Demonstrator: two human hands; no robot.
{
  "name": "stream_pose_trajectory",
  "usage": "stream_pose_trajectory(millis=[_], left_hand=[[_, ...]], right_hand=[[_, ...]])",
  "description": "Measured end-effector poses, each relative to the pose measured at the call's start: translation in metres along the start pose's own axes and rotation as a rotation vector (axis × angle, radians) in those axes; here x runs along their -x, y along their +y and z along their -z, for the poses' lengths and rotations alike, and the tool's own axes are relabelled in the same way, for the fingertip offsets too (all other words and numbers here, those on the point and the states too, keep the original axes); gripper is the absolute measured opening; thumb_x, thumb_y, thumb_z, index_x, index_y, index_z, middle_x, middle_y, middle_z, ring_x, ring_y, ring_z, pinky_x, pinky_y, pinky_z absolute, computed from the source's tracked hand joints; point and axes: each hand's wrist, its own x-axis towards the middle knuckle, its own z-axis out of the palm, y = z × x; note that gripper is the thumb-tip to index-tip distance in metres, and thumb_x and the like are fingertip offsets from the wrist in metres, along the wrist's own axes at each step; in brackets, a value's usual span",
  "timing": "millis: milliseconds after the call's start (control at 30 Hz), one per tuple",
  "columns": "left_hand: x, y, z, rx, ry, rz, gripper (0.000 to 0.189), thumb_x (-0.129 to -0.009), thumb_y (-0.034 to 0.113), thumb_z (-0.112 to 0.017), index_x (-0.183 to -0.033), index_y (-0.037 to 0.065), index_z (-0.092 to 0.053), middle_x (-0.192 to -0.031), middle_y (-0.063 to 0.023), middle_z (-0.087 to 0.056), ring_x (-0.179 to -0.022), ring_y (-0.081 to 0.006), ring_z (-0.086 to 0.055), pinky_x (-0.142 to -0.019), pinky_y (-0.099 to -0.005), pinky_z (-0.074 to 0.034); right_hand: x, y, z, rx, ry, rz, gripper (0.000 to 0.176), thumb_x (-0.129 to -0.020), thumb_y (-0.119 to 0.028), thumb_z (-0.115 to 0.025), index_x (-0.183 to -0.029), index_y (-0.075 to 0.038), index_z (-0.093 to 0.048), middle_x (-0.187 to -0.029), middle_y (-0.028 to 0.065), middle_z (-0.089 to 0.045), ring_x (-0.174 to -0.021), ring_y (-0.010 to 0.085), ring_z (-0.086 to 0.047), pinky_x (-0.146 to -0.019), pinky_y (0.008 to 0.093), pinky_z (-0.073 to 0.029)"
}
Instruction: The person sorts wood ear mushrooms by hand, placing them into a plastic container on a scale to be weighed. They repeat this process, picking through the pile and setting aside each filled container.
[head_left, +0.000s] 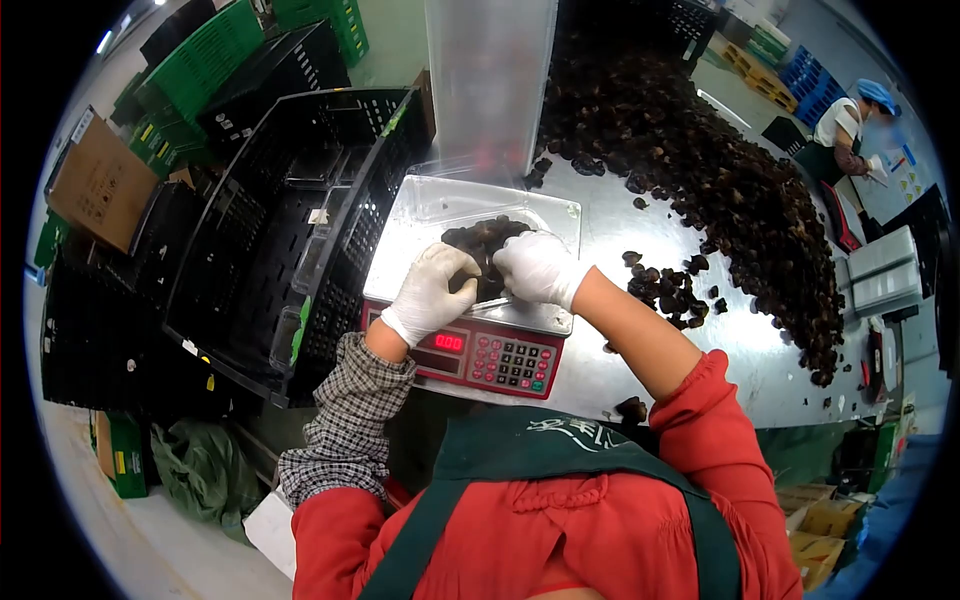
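Note:
A clear plastic tray (520,315) with a heap of dark brown mushrooms (483,238) sits on the metal pan of a red scale (465,362); the scale's display reads 0.00. At the heap's left side is my left hand (432,290), in a white glove, its fingers curled and thumb bent toward the forefinger. What lies between those fingertips is hidden. My right hand (540,267), also gloved, has its fingers closed at the heap's right side, against the mushrooms. A small group of loose mushrooms (672,290) lies on the metal table to the right of the scale.
A large mushroom pile (700,160) spreads across the metal table (610,215). A tall stack of clear trays (490,80) stands behind the scale. To the left is a black crate (245,270) holding clear packs. A co-worker (848,130) in a blue cap stands at far right.

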Motion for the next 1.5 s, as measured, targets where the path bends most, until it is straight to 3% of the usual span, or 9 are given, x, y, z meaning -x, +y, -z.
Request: stream_pose_trajectory(millis=[133, 267, 367, 400, 633, 1233, 1333, 1433, 1500], left_hand=[[-0.004, 0.002, -0.002, -0.013, -0.006, 0.036, 0.012, -0.073, 0.010, -0.065, -0.083, 0.005, -0.064, -0.086, -0.0100, -0.063, -0.090, -0.0278, -0.059, -0.085, -0.0376, -0.046], [-0.006, 0.009, -0.003, -0.051, -0.014, 0.045, 0.013, -0.073, 0.011, -0.065, -0.084, 0.004, -0.064, -0.086, -0.0105, -0.063, -0.090, -0.0277, -0.059, -0.085, -0.0370, -0.047], [-0.005, 0.006, -0.002, -0.043, -0.031, 0.046, 0.013, -0.073, 0.008, -0.064, -0.085, 0.002, -0.063, -0.086, -0.0113, -0.062, -0.089, -0.0276, -0.058, -0.083, -0.0356, -0.047], [-0.004, 0.005, -0.002, -0.048, -0.032, 0.052, 0.013, -0.074, 0.008, -0.064, -0.085, 0.002, -0.063, -0.086, -0.0108, -0.062, -0.088, -0.0273, -0.058, -0.082, -0.0354, -0.047], [-0.001, 0.002, -0.004, -0.053, 0.005, 0.005, 0.012, -0.073, 0.005, -0.064, -0.084, 0.003, -0.062, -0.086, -0.0096, -0.062, -0.087, -0.0262, -0.058, -0.081, -0.0352, -0.047], [-0.002, 0.001, -0.007, -0.054, 0.033, -0.030, 0.012, -0.073, 0.005, -0.065, -0.084, 0.003, -0.062, -0.085, -0.0092, -0.062, -0.087, -0.0271, -0.059, -0.082, -0.0361, -0.046], [-0.003, 0.004, -0.006, -0.035, 0.050, -0.013, 0.012, -0.073, 0.005, -0.064, -0.085, 0.003, -0.062, -0.086, -0.0089, -0.062, -0.088, -0.0273, -0.059, -0.082, -0.0360, -0.046], [-0.010, 0.013, -0.005, -0.036, 0.114, -0.050, 0.012, -0.074, 0.005, -0.065, -0.086, 0.003, -0.063, -0.087, -0.0085, -0.063, -0.088, -0.0274, -0.059, -0.083, -0.0361, -0.046], [-0.018, 0.018, -0.006, -0.099, 0.147, -0.138, 0.012, -0.075, 0.006, -0.066, -0.086, 0.004, -0.064, -0.088, -0.0083, -0.064, -0.088, -0.0271, -0.058, -0.084, -0.0363, -0.046]], right_hand=[[0.013, 0.015, -0.003, -0.291, 0.306, 0.051, 0.012, -0.081, -0.014, -0.057, -0.086, -0.004, -0.064, -0.084, 0.0148, -0.064, -0.081, 0.0331, -0.062, -0.075, 0.0411, -0.049], [0.027, 0.015, 0.012, -0.373, 0.174, -0.062, 0.012, -0.082, -0.016, -0.059, -0.088, -0.008, -0.066, -0.091, 0.0115, -0.064, -0.087, 0.0296, -0.060, -0.079, 0.0389, -0.048], [0.023, 0.010, 0.000, -0.078, 0.184, 0.081, 0.017, -0.081, -0.021, -0.059, -0.092, -0.015, -0.070, -0.087, 0.0068, -0.067, -0.094, 0.0260, -0.062, -0.088, 0.0423, -0.044], [0.020, 0.007, -0.001, 0.024, 0.091, 0.064, 0.020, -0.081, -0.022, -0.059, -0.097, -0.020, -0.072, -0.093, 0.0056, -0.066, -0.101, 0.0234, -0.060, -0.095, 0.0439, -0.038], [0.010, 0.003, 0.017, 0.210, -0.211, -0.017, 0.023, -0.081, -0.024, -0.059, -0.098, -0.016, -0.072, -0.105, 0.0112, -0.062, -0.105, 0.0271, -0.058, -0.093, 0.0426, -0.040], [-0.002, -0.014, 0.011, 0.247, -0.169, -0.190, 0.027, -0.080, -0.027, -0.061, -0.100, -0.012, -0.072, -0.108, 0.0100, -0.063, -0.107, 0.0251, -0.059, -0.092, 0.0411, -0.042], [0.000, -0.014, 0.007, 0.211, -0.089, -0.215, 0.025, -0.080, -0.026, -0.058, -0.095, -0.013, -0.073, -0.105, 0.0116, -0.064, -0.104, 0.0273, -0.060, -0.090, 0.0417, -0.043], [0.015, 0.002, 0.005, -0.113, 0.114, -0.152, 0.023, -0.079, -0.024, -0.055, -0.088, -0.012, -0.072, -0.098, 0.0133, -0.063, -0.099, 0.0302, -0.060, -0.086, 0.0421, -0.045], [0.039, 0.008, 0.012, -0.410, 0.394, -0.094, 0.012, -0.079, -0.015, -0.062, -0.084, -0.005, -0.068, -0.099, 0.0147, -0.061, -0.096, 0.0322, -0.060, -0.083, 0.0372, -0.050]])
